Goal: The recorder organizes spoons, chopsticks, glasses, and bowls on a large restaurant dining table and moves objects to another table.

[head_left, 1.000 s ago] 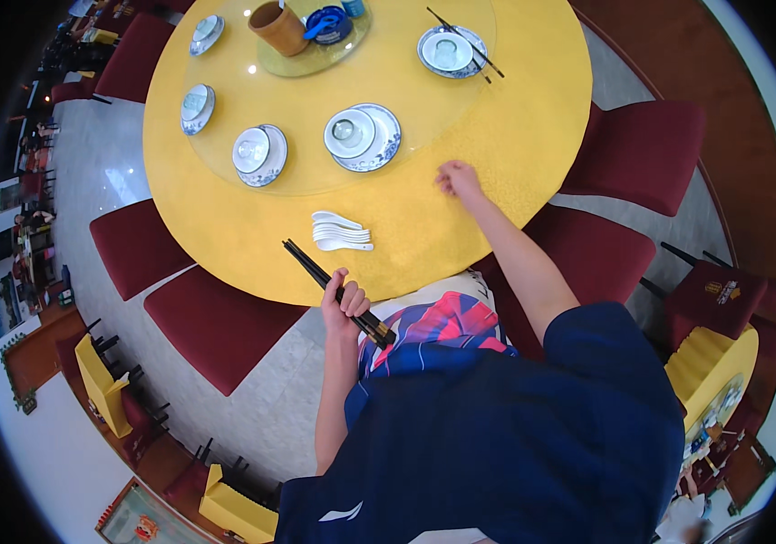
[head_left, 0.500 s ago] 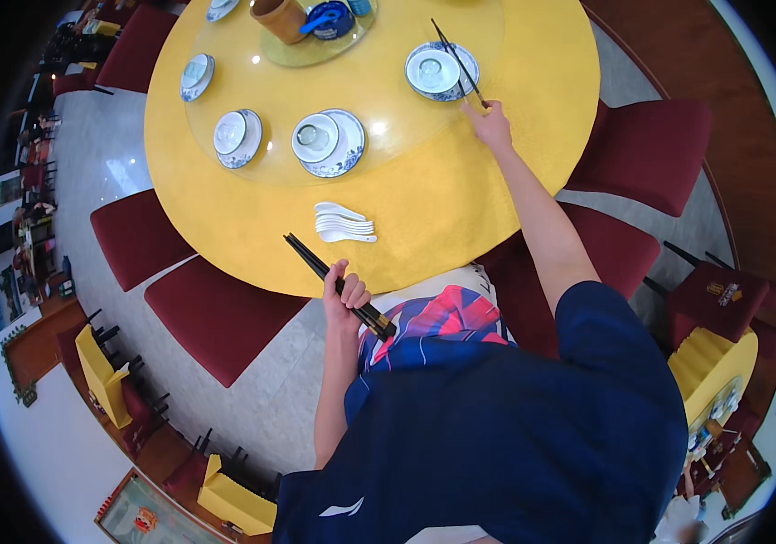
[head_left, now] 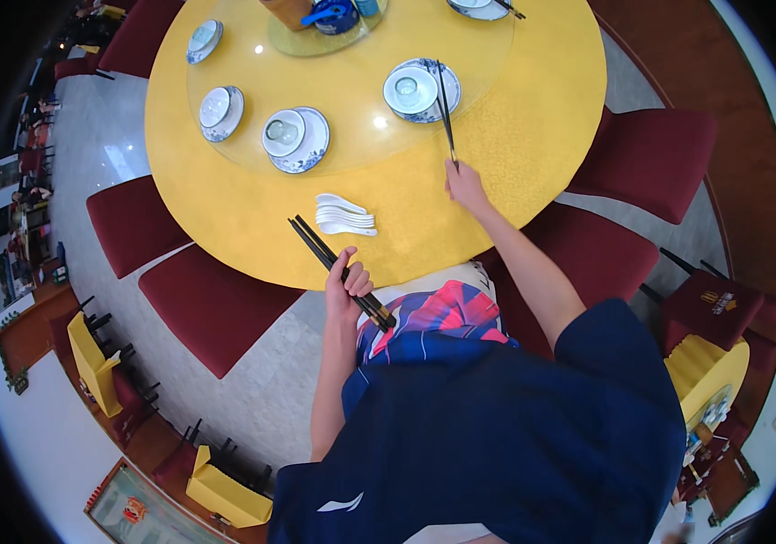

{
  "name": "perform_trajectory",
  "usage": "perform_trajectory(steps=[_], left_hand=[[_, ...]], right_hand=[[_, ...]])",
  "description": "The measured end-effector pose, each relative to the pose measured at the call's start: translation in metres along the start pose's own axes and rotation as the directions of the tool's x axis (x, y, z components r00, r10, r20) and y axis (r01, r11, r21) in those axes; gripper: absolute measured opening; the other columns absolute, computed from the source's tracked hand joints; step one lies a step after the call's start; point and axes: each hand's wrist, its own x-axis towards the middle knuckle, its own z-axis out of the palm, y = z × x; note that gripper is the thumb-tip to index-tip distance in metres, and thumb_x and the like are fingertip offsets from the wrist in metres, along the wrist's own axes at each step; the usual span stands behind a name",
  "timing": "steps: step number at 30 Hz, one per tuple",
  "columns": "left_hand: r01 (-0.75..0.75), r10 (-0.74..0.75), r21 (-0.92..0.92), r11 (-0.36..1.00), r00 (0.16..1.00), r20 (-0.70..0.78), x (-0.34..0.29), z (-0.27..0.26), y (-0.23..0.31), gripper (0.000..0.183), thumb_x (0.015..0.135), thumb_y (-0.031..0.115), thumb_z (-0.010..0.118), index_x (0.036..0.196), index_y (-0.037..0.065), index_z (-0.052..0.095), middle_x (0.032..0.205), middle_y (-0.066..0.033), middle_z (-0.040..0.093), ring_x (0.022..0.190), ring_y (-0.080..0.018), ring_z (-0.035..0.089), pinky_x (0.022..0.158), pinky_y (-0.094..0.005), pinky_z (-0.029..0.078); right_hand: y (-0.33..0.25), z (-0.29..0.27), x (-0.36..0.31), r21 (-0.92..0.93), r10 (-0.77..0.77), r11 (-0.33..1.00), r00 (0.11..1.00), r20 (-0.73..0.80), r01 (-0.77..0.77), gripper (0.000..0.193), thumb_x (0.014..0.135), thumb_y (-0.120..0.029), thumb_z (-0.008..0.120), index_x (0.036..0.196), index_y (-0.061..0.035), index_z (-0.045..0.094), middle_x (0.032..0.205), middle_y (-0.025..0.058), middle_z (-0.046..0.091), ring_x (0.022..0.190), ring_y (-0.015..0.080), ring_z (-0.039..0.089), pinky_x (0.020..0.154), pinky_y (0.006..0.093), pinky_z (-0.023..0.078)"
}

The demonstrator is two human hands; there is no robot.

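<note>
My left hand [head_left: 348, 283] is closed round a bundle of black chopsticks [head_left: 317, 243] with gold-marked ends, held at the near edge of the table. Over the right side of the table my right hand [head_left: 467, 187] grips the lower end of a pair of black chopsticks [head_left: 447, 109]. Their far part lies across the right side of a blue-patterned plate [head_left: 451, 87]. A white bowl or saucer [head_left: 392, 94] sits on that plate with a small clear glass cup [head_left: 411, 88] in it. White soup spoons [head_left: 345, 216], several in a row, rest between my hands.
A glass turntable [head_left: 352, 145] on the yellow-covered table [head_left: 252, 240] carries more place settings, including a near one [head_left: 315, 150]. Chopsticks [head_left: 509, 9] lie on the far-right setting. A blue pot [head_left: 332, 16] stands at the back. Dark red chairs [head_left: 216, 313] surround the table.
The settings have turned clockwise with the turntable, the near ones going left. A far-right setting with chopsticks has come into view. My right hand has drawn nearer with its chopsticks.
</note>
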Motion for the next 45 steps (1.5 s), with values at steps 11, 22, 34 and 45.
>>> perform_trajectory(steps=[11, 22, 34, 45], left_hand=[[0.102, -0.03, 0.327, 0.94, 0.975, -0.219, 0.024, 0.02, -0.007, 0.049, 0.102, 0.028, 0.043, 0.146, 0.007, 0.036, 0.145, -0.0213, 0.041, 0.135, -0.0336, 0.042, 0.107, -0.0486, 0.041], [-0.016, 0.012, 0.076, 0.997, 0.999, 0.044, 0.023, 0.03, -0.019, 0.026, 0.091, 0.013, 0.053, 0.117, 0.014, 0.052, 0.087, -0.0044, 0.05, 0.075, -0.0152, 0.05, 0.076, -0.0359, 0.048], [-0.011, 0.003, 0.172, 0.985, 0.999, 0.049, 0.008, 0.027, -0.045, 0.033, 0.099, 0.024, 0.048, 0.068, 0.015, 0.038, 0.067, 0.0004, 0.034, 0.06, -0.0093, 0.038, 0.048, -0.023, 0.035], [0.083, -0.097, 0.102, 0.991, 0.986, 0.137, -0.006, 0.009, -0.052, 0.04, 0.101, 0.026, 0.044, 0.063, 0.015, 0.037, 0.053, 0.0034, 0.033, 0.046, -0.0085, 0.034, 0.053, -0.0284, 0.039]], right_hand=[[-0.022, 0.004, -0.19, 0.278, 0.002, 0.953, 0.918, 0.397, -0.122, 0.045, 0.1, -0.036, 0.045, 0.07, -0.0039, 0.055, 0.054, 0.0042, 0.054, 0.049, 0.0134, 0.052, 0.049, 0.0306, 0.042], [-0.053, 0.017, -0.195, -0.154, -0.163, 0.926, 0.733, 0.661, 0.344, 0.05, 0.092, -0.049, 0.053, 0.086, -0.0008, 0.066, 0.067, 0.0192, 0.065, 0.067, 0.0343, 0.066, 0.064, 0.043, 0.05], [0.027, -0.114, 0.078, 0.516, 0.202, 0.854, 0.958, -0.202, -0.072, 0.04, 0.091, -0.036, 0.061, 0.118, -0.0077, 0.054, 0.082, 0.0077, 0.063, 0.059, 0.0156, 0.06, 0.045, 0.0291, 0.045], [-0.028, -0.125, 0.131, -0.281, -0.013, 0.959, 0.985, -0.17, -0.036, 0.059, 0.088, -0.054, 0.058, 0.111, 0.0006, 0.058, 0.082, 0.0129, 0.069, 0.061, 0.017, 0.067, 0.054, 0.0293, 0.052]])
